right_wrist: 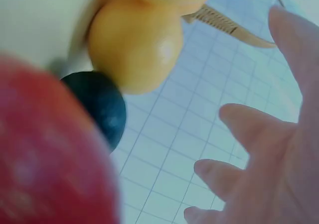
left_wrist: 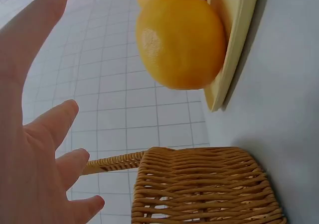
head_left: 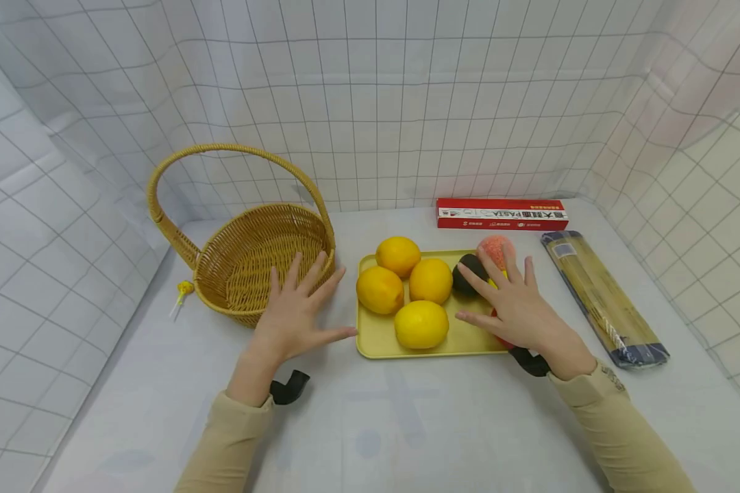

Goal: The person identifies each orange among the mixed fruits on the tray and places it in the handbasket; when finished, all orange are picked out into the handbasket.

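Note:
My left hand (head_left: 296, 311) hovers with spread fingers between the wicker basket (head_left: 265, 233) and the yellow tray (head_left: 376, 339), holding nothing. Over the tray's right end is my right hand (head_left: 518, 308), also spread and holding nothing. Several yellow-orange fruits, lemon-like or orange-like, lie in the tray, among them a lemon (head_left: 422, 324) at the front. Beside them is a dark, rounded fruit (head_left: 466, 275). Partly hidden by the right hand are a speckled pink round item (head_left: 495, 248) and a red, smooth fruit (right_wrist: 50, 154), large in the right wrist view. The basket's tall handle stands upright.
A yellow lollipop (head_left: 186, 287) lies left of the basket. At the back right is a red pasta box (head_left: 502, 222). A clear packet with dark ends (head_left: 604, 301) lies on the right. Gridded white curtains or sheets (head_left: 382, 103) enclose the white table (head_left: 370, 424).

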Motion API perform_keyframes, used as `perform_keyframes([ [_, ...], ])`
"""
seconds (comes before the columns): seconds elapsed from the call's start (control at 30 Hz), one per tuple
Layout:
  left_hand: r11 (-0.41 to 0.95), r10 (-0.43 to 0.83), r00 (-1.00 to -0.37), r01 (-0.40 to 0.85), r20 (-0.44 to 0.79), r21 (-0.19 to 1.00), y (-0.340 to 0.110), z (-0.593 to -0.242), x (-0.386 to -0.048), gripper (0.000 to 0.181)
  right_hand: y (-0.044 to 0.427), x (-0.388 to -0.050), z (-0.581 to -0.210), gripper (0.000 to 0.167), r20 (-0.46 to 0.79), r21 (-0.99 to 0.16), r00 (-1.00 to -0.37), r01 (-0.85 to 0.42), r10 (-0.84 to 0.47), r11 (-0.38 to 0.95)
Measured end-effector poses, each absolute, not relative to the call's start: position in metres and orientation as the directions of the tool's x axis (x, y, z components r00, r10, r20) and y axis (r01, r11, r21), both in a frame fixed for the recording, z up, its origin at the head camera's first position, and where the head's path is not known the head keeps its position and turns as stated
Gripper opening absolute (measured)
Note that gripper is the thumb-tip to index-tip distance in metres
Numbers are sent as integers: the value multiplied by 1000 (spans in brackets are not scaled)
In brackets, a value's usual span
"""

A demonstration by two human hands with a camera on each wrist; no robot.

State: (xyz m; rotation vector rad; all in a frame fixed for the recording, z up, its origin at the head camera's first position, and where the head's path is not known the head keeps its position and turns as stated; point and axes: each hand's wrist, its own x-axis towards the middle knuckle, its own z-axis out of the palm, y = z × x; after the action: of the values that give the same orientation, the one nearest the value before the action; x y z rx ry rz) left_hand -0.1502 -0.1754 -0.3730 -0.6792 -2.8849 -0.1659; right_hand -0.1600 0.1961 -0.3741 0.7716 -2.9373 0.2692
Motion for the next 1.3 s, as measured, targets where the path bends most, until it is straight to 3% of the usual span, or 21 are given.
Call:
perform_keyframes([
  [0.43,824,412,-837,511,359,244,-212,-348,-138,93,188,-154,-354,66,379,-455,-807,-588,-452,668],
  [0.67,750,354,-796,556,492,359,-239,-345,-128,86,181,-153,-345,62,427,-644,-829,-559,-360,522],
  [0.8,676,268,-796,557,543,483,-249,-352,-123,77,175,-152,-340,57,428,-711,-845,-534,-321,457],
  [0.93,604,179,-804,545,567,582,-256,-363,-119,70,169,-153,-341,56,482,-720,-816,-577,-320,386],
  [1.3,484,-193,-760,477,621,734,-241,-370,-102,41,145,-136,-338,47,516,-754,-790,-602,-330,263],
])
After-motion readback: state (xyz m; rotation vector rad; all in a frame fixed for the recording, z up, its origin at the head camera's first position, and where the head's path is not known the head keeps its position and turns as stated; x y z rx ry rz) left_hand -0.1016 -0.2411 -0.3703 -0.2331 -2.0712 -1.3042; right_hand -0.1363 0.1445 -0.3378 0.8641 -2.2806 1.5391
